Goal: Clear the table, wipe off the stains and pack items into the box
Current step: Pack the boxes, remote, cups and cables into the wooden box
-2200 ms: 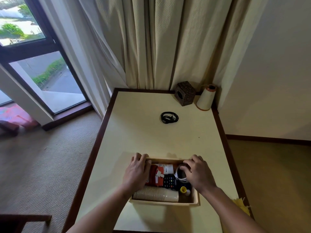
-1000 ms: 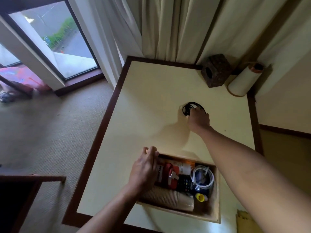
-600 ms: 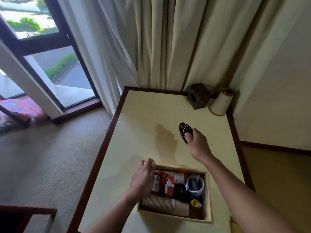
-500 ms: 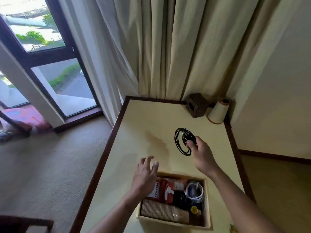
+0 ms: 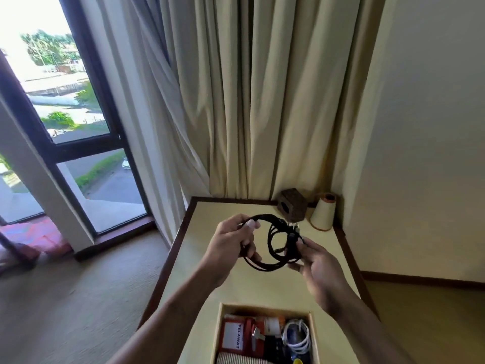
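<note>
A cream-topped table with a dark wooden edge (image 5: 262, 287) stood against one pale pleated curtain (image 5: 262, 101), with a dark-framed window (image 5: 105, 185) far off to the left of the open, shallow, light wooden box (image 5: 219, 332) at the table's near end.

Beyond the box, at the far right corner of the table, stood one dark brown woven cube (image 5: 292, 207) and just beside it one cream cone with an orange top (image 5: 324, 212). Inside the box lay one red card holder with a white label (image 5: 236, 337), one coiled white cable (image 5: 299, 337) to its right, and one ribbed beige stack (image 5: 241, 359) along the near wall; the other dark things there could not be told apart.

The single black coiled cable (image 5: 290, 232) hung in the air above the table, beyond the box and clear of it. It was thin and matt, wound into several loose loops, one wide and one tighter, with a plug end at the upper right.

Two bare hands held it. The left hand (image 5: 231, 245) gripped the left side of the coil, thumb on top and fingers curled under. The right hand (image 5: 315, 261) pinched the bunched right side with its fingertips, palm turned toward the coil.
</note>
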The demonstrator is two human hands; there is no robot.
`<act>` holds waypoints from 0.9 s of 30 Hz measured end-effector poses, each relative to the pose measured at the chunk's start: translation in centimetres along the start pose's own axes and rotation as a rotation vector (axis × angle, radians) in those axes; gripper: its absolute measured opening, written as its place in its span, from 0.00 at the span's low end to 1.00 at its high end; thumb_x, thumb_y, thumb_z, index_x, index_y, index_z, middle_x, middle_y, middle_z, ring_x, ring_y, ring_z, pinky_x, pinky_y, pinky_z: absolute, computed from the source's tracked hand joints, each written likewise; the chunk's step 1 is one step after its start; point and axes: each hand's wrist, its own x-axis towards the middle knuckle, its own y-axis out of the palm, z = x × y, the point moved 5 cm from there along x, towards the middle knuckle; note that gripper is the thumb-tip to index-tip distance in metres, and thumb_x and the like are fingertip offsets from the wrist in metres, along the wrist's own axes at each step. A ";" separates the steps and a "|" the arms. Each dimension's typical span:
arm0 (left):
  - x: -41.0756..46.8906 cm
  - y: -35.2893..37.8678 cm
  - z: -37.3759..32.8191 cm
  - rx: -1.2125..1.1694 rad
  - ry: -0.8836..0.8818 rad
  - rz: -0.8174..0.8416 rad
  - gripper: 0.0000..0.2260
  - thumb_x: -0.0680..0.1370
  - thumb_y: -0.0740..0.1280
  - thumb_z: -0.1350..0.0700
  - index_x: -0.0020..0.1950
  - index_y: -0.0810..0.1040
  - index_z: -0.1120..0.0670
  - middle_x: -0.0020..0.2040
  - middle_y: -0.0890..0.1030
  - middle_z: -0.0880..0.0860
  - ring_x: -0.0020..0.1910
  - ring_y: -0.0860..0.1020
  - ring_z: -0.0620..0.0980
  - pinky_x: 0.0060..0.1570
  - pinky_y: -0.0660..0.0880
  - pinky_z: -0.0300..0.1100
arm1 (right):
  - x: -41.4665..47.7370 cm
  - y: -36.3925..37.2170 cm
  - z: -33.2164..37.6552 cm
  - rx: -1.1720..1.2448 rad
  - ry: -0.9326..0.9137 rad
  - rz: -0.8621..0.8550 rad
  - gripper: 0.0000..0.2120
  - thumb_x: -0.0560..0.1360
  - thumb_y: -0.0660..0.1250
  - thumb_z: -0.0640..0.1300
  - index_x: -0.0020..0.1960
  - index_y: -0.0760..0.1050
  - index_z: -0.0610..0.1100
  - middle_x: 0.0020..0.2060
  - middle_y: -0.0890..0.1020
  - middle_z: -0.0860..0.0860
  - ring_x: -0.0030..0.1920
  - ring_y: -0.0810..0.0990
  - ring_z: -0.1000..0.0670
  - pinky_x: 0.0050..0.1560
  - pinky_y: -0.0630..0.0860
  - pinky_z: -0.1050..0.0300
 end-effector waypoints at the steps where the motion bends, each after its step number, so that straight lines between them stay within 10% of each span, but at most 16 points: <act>1: -0.1 0.5 -0.4 0.061 0.014 -0.026 0.08 0.86 0.60 0.62 0.57 0.75 0.66 0.33 0.67 0.53 0.29 0.71 0.51 0.35 0.80 0.49 | -0.2 0.3 0.1 0.067 0.019 -0.014 0.15 0.85 0.58 0.45 0.55 0.83 0.43 0.46 0.87 0.45 0.54 0.82 0.44 0.61 0.74 0.42; 9: -2.0 2.8 1.4 0.335 0.001 0.011 0.08 0.86 0.60 0.56 0.49 0.73 0.57 0.30 0.71 0.50 0.28 0.70 0.51 0.31 0.76 0.57 | -1.1 2.0 1.2 -0.177 -0.119 0.079 0.11 0.85 0.59 0.47 0.58 0.77 0.43 0.55 0.82 0.40 0.56 0.82 0.41 0.47 0.83 0.51; 13: -2.1 1.9 0.4 0.518 -0.001 0.025 0.05 0.83 0.63 0.52 0.57 0.74 0.51 0.45 0.78 0.50 0.42 0.75 0.49 0.45 0.74 0.51 | -1.3 1.4 1.8 -0.347 -0.152 0.113 0.11 0.86 0.58 0.48 0.60 0.76 0.46 0.51 0.81 0.42 0.47 0.82 0.45 0.41 0.83 0.50; 16: -1.7 1.5 -0.6 0.563 -0.003 0.171 0.22 0.79 0.61 0.41 0.73 0.68 0.45 0.60 0.78 0.49 0.59 0.77 0.48 0.59 0.74 0.48 | -1.1 1.2 2.6 -0.510 -0.180 0.189 0.11 0.85 0.59 0.53 0.56 0.72 0.47 0.40 0.78 0.57 0.36 0.75 0.55 0.36 0.73 0.54; 19: -1.6 2.9 -1.3 0.538 0.042 0.313 0.17 0.82 0.59 0.39 0.59 0.80 0.49 0.50 0.83 0.51 0.49 0.81 0.50 0.51 0.78 0.52 | -1.6 2.1 3.9 -0.692 -0.302 0.266 0.10 0.85 0.56 0.55 0.54 0.72 0.51 0.35 0.77 0.61 0.34 0.73 0.62 0.39 0.69 0.61; 27: -0.4 2.2 0.1 0.264 0.060 -0.086 0.09 0.86 0.62 0.59 0.49 0.79 0.58 0.40 0.80 0.54 0.40 0.79 0.54 0.43 0.82 0.55 | -1.4 1.6 3.2 -0.406 -0.221 0.063 0.09 0.84 0.62 0.50 0.60 0.75 0.48 0.44 0.82 0.46 0.36 0.80 0.51 0.37 0.79 0.52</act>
